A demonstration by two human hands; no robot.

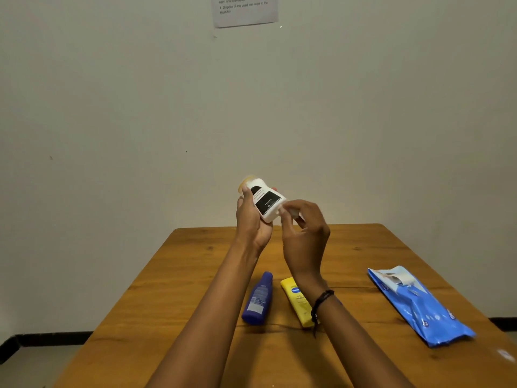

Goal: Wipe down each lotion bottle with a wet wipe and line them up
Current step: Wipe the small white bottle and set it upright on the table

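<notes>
A bare pale wall rises behind the wooden counter (pixel 195 275), where a blue bottle (pixel 257 301) and a yellow bottle (pixel 296 301) lie on their sides near a blue wipe pack (pixel 419 306). My left hand (pixel 251 219) has its grip closed around a white bottle (pixel 265 200), raised and tilted, while my right hand (pixel 305 233) pinches a wet wipe (pixel 284 210) against its lower end. I judge this an early stage: two bottles look untouched and nothing is lined up yet.

Both arms reach forward, raised; left hand (pixel 251 219) gripping, right hand (pixel 305 233) fingers (pixel 291 210) pinched

Left hand (pixel 251 219) grips white bottle (pixel 265 200); right hand (pixel 305 236) wipes.
</notes>
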